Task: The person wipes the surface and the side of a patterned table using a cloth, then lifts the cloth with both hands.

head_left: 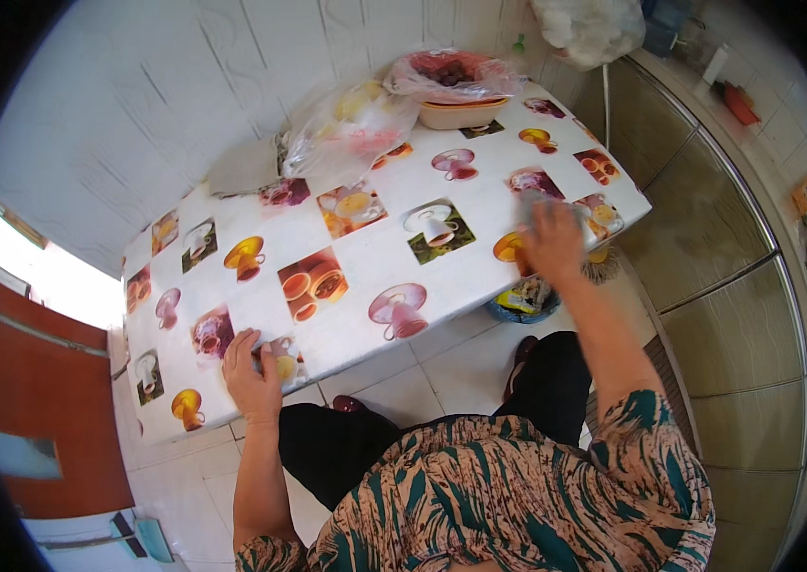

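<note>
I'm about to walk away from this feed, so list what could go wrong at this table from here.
1. The right hand sweeps close to the table's right edge; whatever it pushes could drop off onto the floor or into the bin below.
2. The plastic bags and the bagged bowl sit at the far edge by the wall; a wider sweep may knock them.
3. The left hand presses flat on the near edge; leaning on the glossy cloth, it might slip.

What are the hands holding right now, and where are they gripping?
The left hand holds nothing; it rests flat near the table's front edge. The right hand presses down on what looks like a pale cloth; motion blur hides the grip.
</note>
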`<action>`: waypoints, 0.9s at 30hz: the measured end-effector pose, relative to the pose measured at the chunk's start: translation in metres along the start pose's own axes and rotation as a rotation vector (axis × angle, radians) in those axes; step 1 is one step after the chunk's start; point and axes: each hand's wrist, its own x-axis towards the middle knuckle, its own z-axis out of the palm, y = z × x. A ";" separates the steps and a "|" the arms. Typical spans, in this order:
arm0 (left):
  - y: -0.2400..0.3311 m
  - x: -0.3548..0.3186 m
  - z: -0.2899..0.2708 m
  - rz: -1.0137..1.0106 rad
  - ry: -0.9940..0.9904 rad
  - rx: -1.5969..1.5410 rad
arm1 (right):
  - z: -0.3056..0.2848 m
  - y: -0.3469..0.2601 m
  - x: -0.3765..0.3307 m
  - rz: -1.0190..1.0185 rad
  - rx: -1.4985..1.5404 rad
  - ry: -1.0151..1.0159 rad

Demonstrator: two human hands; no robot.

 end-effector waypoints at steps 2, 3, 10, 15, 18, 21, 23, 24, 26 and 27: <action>-0.008 0.002 0.000 -0.082 0.020 -0.146 | -0.010 -0.065 -0.017 -0.308 0.369 0.177; -0.008 0.003 -0.002 -0.078 0.046 -0.139 | -0.005 -0.103 -0.034 -0.451 0.517 0.230; -0.001 0.007 0.002 -0.032 0.057 -0.015 | -0.029 -0.272 -0.063 -0.913 0.732 -0.108; -0.003 0.000 -0.005 -0.023 0.063 0.033 | 0.013 -0.188 0.032 -0.586 0.501 -0.015; 0.001 0.000 0.001 -0.020 0.073 0.047 | 0.038 -0.056 0.064 -0.299 0.321 0.066; 0.009 0.002 0.000 -0.025 0.081 0.084 | 0.022 0.051 0.054 0.028 0.081 -0.045; 0.013 0.003 -0.003 -0.037 0.070 0.085 | 0.029 0.076 0.051 0.173 0.133 -0.048; 0.013 0.002 -0.004 -0.046 0.062 0.090 | 0.031 0.074 0.049 0.195 0.100 -0.050; 0.016 0.003 -0.004 -0.054 0.060 0.101 | 0.032 0.055 0.046 0.078 0.067 -0.062; 0.017 0.004 -0.003 -0.054 0.059 0.105 | 0.043 0.029 0.038 -0.167 0.087 0.213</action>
